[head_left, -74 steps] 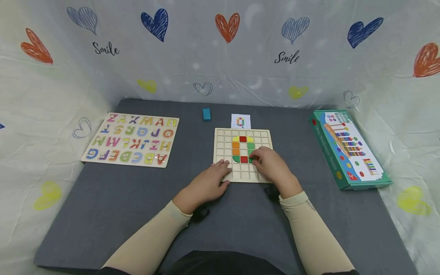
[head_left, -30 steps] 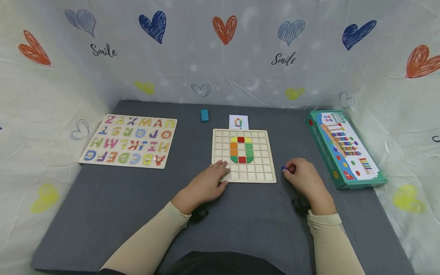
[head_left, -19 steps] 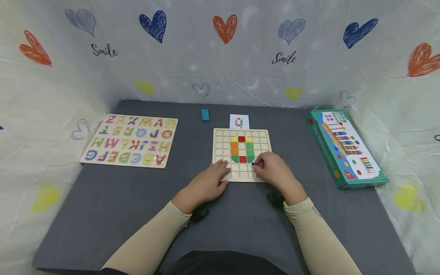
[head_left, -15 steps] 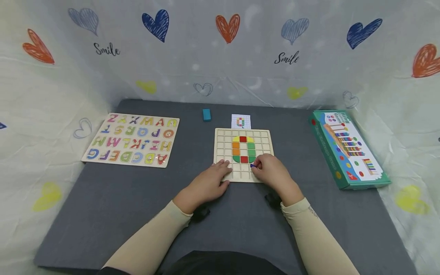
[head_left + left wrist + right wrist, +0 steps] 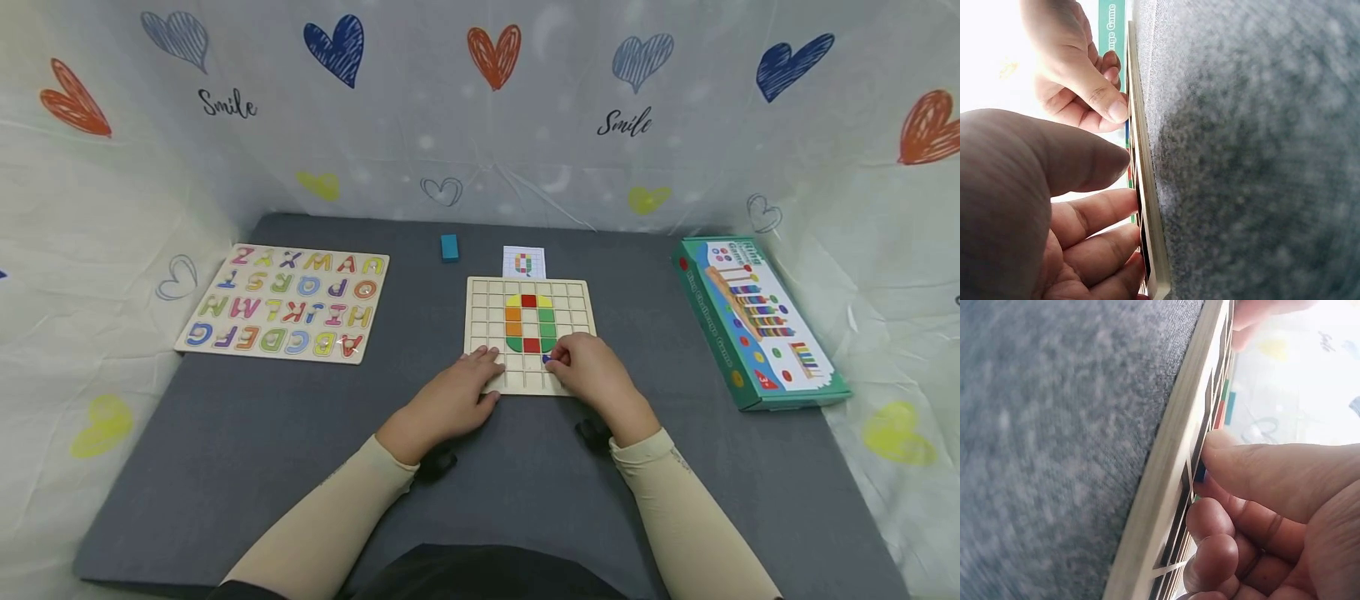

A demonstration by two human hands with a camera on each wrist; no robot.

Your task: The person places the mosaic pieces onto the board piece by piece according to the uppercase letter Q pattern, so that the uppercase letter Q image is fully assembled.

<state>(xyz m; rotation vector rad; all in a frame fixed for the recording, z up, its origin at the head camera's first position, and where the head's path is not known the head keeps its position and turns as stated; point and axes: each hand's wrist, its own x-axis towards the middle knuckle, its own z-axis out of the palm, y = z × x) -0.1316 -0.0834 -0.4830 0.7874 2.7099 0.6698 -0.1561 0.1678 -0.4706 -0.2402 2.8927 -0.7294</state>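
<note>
A pale wooden grid board (image 5: pixel 570 384) lies flat on the table. Yellow, red, orange and green tiles (image 5: pixel 547 324) form a closed ring in its squares. My right hand (image 5: pixel 596 375) pinches a small dark blue tile (image 5: pixel 547 359) between thumb and index finger, just below the green tile at the ring's lower right corner. In the right wrist view the blue tile (image 5: pixel 1200 472) shows between the fingertips, right at the board's surface; the rest of it is hidden. My left hand (image 5: pixel 450 404) rests with extended fingers on the board's near left corner.
Behind the board lies a small pattern card (image 5: pixel 524 262), with a teal block (image 5: pixel 449 248) to its left. A wooden alphabet board (image 5: pixel 285 303) occupies the table's left side. On the right is a green game box (image 5: pixel 761 325). A printed curtain (image 5: pixel 558 108) hangs behind the table.
My right hand lifted from the ring, went right of the board and came back with the blue tile, which now sits lower at the grid, under the ring's corner. My left hand stayed put.
</note>
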